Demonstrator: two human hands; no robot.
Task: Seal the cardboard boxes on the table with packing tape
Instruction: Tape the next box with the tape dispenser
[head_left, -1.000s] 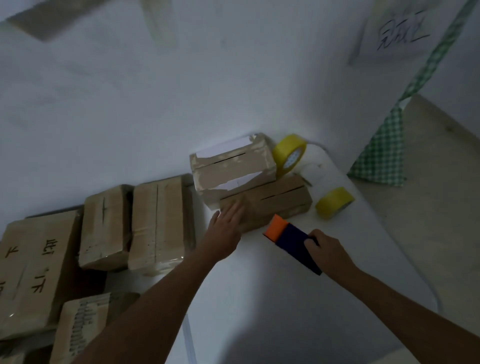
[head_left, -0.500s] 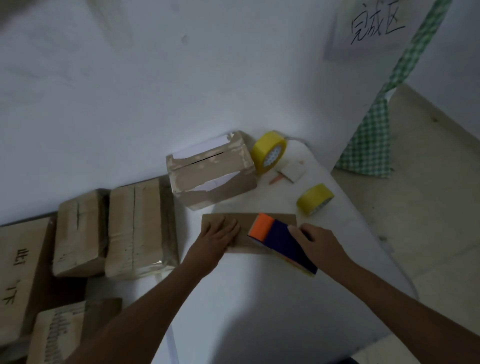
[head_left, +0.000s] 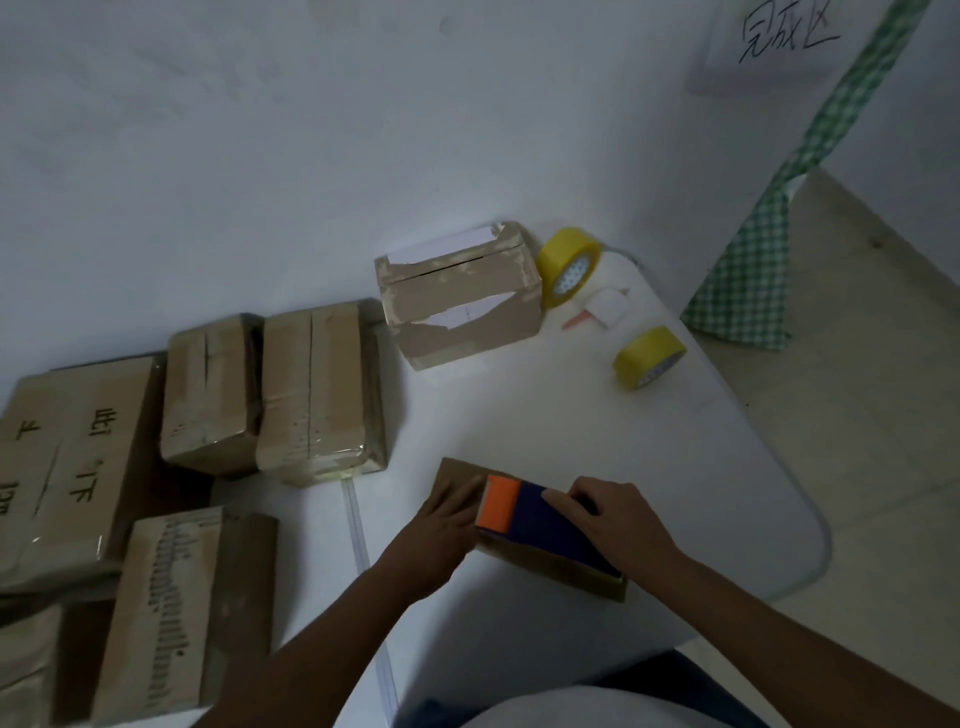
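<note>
A white counter (head_left: 519, 415) is set against a pale wall (head_left: 260, 130), its rounded right edge bordered by beige floor (head_left: 883, 415). A handwritten paper sign (head_left: 779, 41) is fixed to the wall at upper right, with a green checked cloth (head_left: 753, 280) hanging below it. Near the front edge a flat cardboard box (head_left: 571, 569) lies slantwise, and an orange and dark blue block (head_left: 524, 517) is laid on top of it. The left hand (head_left: 441, 530) is pressed flat on the box's left end, fingers straight, touching the orange end of the block; the right hand (head_left: 618, 519) is curled over the blue part and grips it. A worn taped box (head_left: 460, 296) stands by the wall, a yellow tape roll (head_left: 569, 265) leaning just beside it, a second yellow tape roll (head_left: 649, 356) and a small white card (head_left: 608, 306) nearby — all well apart from the hands. Bare counter lies between them. Taped cardboard boxes (head_left: 270, 395) are crowded along the left side — two side by side, larger printed ones (head_left: 67, 467) farther left
</note>
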